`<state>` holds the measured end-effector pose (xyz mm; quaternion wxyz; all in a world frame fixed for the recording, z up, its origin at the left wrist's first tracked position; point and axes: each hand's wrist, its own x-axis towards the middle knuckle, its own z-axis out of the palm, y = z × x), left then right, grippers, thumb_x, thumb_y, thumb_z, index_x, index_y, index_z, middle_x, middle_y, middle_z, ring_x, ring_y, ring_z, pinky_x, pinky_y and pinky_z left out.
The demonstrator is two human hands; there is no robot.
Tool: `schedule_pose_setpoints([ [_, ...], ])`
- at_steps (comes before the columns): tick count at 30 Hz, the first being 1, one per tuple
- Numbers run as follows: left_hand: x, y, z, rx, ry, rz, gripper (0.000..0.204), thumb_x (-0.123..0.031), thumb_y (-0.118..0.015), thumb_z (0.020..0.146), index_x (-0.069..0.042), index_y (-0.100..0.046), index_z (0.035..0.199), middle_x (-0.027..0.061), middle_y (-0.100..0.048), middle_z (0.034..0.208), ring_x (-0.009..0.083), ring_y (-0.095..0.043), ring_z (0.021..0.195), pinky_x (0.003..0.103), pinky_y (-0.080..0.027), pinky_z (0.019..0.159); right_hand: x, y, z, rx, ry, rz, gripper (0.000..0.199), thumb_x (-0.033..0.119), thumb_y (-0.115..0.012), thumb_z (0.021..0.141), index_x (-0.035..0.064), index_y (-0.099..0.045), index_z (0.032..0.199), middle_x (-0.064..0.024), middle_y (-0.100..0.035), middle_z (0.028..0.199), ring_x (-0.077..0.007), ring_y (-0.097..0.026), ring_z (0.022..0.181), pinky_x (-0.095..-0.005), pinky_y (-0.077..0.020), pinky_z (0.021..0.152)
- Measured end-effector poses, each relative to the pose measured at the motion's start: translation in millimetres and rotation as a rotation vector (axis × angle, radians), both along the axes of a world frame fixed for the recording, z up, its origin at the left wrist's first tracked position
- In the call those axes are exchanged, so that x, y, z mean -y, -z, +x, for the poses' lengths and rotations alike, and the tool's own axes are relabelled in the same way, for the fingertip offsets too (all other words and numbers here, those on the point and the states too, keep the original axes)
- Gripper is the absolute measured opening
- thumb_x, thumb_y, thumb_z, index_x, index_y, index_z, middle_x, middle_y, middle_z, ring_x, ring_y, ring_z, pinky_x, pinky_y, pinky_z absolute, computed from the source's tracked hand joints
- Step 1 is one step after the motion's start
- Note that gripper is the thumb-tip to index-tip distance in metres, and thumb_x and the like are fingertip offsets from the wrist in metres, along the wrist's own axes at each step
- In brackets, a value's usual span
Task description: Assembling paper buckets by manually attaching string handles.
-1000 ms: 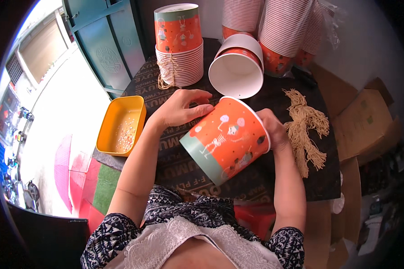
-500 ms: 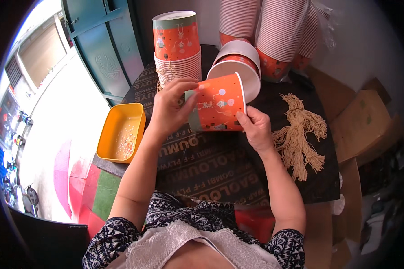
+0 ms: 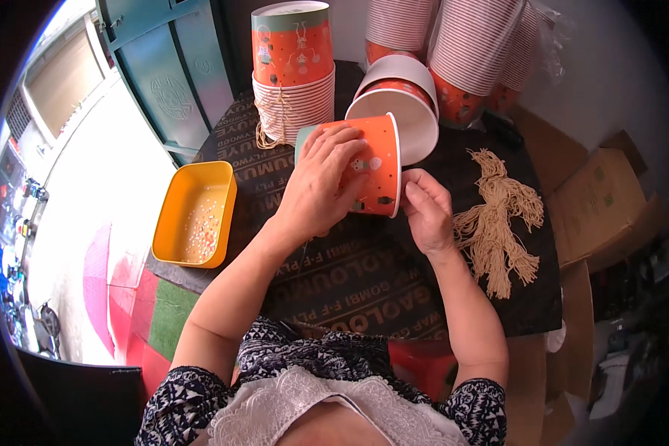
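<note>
An orange paper bucket (image 3: 379,165) with a green base band and white rim lies on its side in the air above the table. My left hand (image 3: 323,175) is closed over its side, fingers wrapped across the print. At the open end, my right hand (image 3: 428,212) is closed with fingers curled against the white rim; what its fingertips pinch, if anything, is hidden. Behind the held bucket, nested buckets (image 3: 405,123) lie tipped with their mouth toward me. A bundle of beige strings (image 3: 498,223) lies right of my right hand.
An upright bucket stack (image 3: 293,89) with strings hanging from it stands at the back left. Taller plastic-wrapped stacks (image 3: 472,52) stand at the back right. A yellow bin (image 3: 167,215) with small bits inside sits at the dark table's left edge. Cardboard boxes (image 3: 602,201) are at right.
My left hand has shifted right from the bucket's base onto its side and closed over it. My right hand has loosened from the rim, its fingers now curled at the edge.
</note>
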<state>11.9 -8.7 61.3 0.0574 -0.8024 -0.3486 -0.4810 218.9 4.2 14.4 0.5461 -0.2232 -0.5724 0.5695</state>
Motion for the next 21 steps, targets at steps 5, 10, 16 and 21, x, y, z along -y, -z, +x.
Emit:
schedule_pose_setpoints([
  [5, -4.7, 4.1, -3.1, -0.04, -0.048, 0.042, 0.04, -0.005, -0.068, 0.078, -0.001, -0.056, 0.116, 0.017, -0.057, 0.124, 0.0348, -0.052, 0.122, 0.049, -0.031, 0.109, 0.7, -0.3, -0.7, -0.111, -0.103, -0.029, 0.022, 0.02, -0.052, 0.099, 0.0003, -0.061, 0.102, -0.0028, -0.064, 0.089, -0.0095, -0.056, 0.077, -0.0249, -0.0452, 0.069],
  [10, -6.4, 10.3, -1.7, -0.016, -0.063, 0.064, 0.042, -0.003, -0.066, 0.079, -0.002, -0.056, 0.119, 0.0162, -0.057, 0.126, 0.0342, -0.049, 0.126, 0.05, -0.029, 0.11, 2.9, -0.5, -3.2, -0.119, -0.077, -0.02, 0.023, 0.02, -0.053, 0.099, -0.0011, -0.06, 0.106, -0.0032, -0.064, 0.09, -0.0094, -0.056, 0.077, -0.0245, -0.0449, 0.069],
  [16, -9.4, 19.9, 3.6, 0.057, -0.046, 0.098, 0.041, -0.005, -0.067, 0.081, -0.003, -0.056, 0.12, 0.0149, -0.057, 0.128, 0.0339, -0.049, 0.126, 0.05, -0.027, 0.111, -0.6, 1.6, 0.9, -0.074, -0.074, 0.009, 0.027, 0.019, -0.054, 0.097, -0.003, -0.057, 0.111, -0.0055, -0.064, 0.096, -0.0118, -0.058, 0.084, -0.0269, -0.0459, 0.076],
  [21, -12.5, 23.0, 0.7, 0.041, -0.109, 0.094, 0.04, -0.007, -0.067, 0.082, -0.004, -0.056, 0.121, 0.0137, -0.057, 0.129, 0.032, -0.049, 0.128, 0.05, -0.026, 0.112, -2.0, 1.6, 3.2, -0.035, -0.118, 0.007, 0.027, 0.015, -0.055, 0.095, -0.0033, -0.057, 0.114, -0.0074, -0.065, 0.103, -0.0132, -0.06, 0.089, -0.0282, -0.047, 0.082],
])
